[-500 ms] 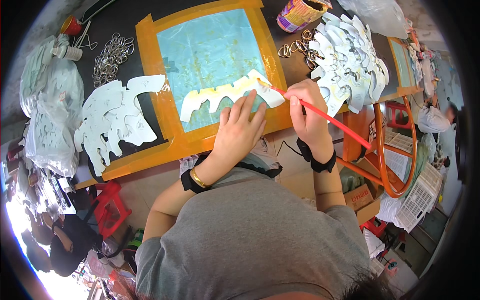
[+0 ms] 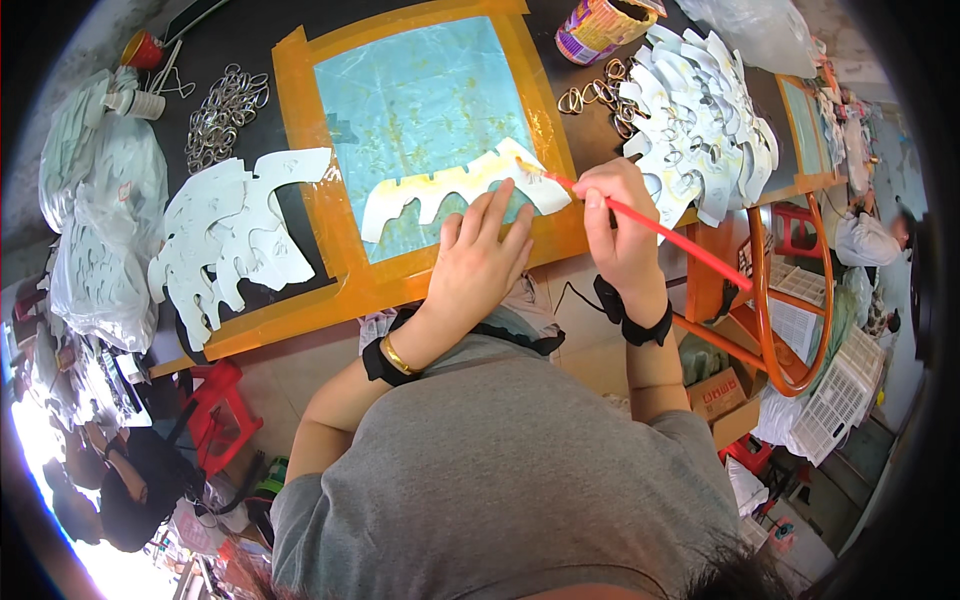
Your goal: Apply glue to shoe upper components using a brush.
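A white scalloped cut-out piece (image 2: 445, 190) lies on a light blue sheet (image 2: 420, 90) framed with orange-brown tape. Yellowish liquid marks its upper part. My left hand (image 2: 478, 250) rests flat over its lower edge, fingers stretched out and holding it down. In my right hand (image 2: 622, 215) is a red-handled paintbrush (image 2: 690, 250), pinched near the bristle end. The bristles touch the piece close to its upper right corner, and the handle slants down to the right.
White cut-outs (image 2: 235, 220) lie left of the sheet; a larger pile (image 2: 700, 125) lies at right. Metal rings (image 2: 228, 115) sit at far left, others (image 2: 605, 95) beside a colourful tub (image 2: 600, 30). An orange metal frame (image 2: 825, 300) stands at the table's right end.
The brush and my right hand have shifted very slightly to the right. My left hand stays in place on the white piece.
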A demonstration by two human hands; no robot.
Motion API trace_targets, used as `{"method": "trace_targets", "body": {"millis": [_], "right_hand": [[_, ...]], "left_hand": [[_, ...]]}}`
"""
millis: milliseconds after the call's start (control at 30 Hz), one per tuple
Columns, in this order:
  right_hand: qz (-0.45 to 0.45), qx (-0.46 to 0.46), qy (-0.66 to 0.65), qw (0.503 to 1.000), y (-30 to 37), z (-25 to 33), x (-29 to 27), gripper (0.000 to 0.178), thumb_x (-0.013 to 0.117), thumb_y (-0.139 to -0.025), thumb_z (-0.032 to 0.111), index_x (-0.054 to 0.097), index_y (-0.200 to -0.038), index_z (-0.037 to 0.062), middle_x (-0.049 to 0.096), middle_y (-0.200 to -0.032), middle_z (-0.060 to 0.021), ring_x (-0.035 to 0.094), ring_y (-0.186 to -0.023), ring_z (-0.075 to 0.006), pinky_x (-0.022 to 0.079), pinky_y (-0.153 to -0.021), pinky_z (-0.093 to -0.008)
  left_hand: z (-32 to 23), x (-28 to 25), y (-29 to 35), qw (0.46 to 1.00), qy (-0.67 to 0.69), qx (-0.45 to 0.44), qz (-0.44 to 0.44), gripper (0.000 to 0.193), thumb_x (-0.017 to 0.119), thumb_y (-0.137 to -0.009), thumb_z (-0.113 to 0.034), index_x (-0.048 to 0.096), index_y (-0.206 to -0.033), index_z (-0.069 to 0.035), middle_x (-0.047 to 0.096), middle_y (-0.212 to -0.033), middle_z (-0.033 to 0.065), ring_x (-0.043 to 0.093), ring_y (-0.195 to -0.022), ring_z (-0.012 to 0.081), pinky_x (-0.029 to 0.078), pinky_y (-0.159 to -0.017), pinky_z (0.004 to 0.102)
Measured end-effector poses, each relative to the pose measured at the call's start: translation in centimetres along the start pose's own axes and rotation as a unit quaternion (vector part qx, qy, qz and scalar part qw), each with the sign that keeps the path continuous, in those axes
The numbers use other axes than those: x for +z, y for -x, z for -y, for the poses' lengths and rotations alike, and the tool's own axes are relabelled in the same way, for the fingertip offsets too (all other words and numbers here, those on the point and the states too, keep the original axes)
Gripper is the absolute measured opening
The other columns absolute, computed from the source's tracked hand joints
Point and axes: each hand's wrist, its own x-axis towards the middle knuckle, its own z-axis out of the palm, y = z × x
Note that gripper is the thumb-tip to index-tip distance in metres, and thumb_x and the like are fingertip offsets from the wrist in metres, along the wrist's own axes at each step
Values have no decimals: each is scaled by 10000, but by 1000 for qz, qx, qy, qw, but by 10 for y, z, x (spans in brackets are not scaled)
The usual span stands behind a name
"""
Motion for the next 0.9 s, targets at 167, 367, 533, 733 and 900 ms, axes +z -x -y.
{"method": "trace_targets", "body": {"millis": [167, 367, 533, 733, 900], "right_hand": [[-30, 16, 8, 999, 1, -5, 0, 44, 544, -869, 3, 569, -870, 40, 611, -829, -100, 549, -760, -287, 425, -722, -368], [12, -7, -28, 1000, 3, -4, 0, 36, 549, -871, 11, 574, -877, 36, 619, -838, -105, 553, -773, -288, 431, -728, -370], [-6, 9, -21, 1000, 3, -3, 1, 41, 539, -878, 18, 575, -877, 38, 614, -834, -111, 551, -771, -292, 431, -718, -366], [-10, 18, -21, 1000, 3, -4, 1, 52, 529, -885, 14, 574, -867, 34, 621, -831, -100, 562, -767, -282, 432, -736, -363], [-43, 44, -14, 998, 4, -12, -4, 55, 526, -889, 15, 572, -864, 33, 611, -828, -113, 562, -780, -282, 434, -738, -361]], "left_hand": [[0, 1, 0, 1000, -1, 0, 1, 371, 645, -859, -261, 605, -1212, -156, 464, -1404, 95, 464, -1208, 251, 373, -933, 399], [0, 1, 1, 1000, -5, 1, -2, 367, 646, -857, -262, 606, -1207, -155, 463, -1403, 98, 463, -1209, 249, 376, -932, 401], [1, 2, 1, 1000, -5, 4, -6, 366, 646, -857, -257, 608, -1206, -151, 463, -1403, 97, 463, -1206, 248, 377, -932, 401], [0, 1, 0, 1000, 1, 2, -3, 363, 646, -856, -250, 610, -1203, -149, 462, -1403, 98, 464, -1203, 250, 377, -931, 402], [1, 1, 0, 1000, 2, 3, -3, 365, 649, -854, -247, 610, -1204, -149, 466, -1400, 97, 465, -1204, 251, 377, -931, 403]]}}
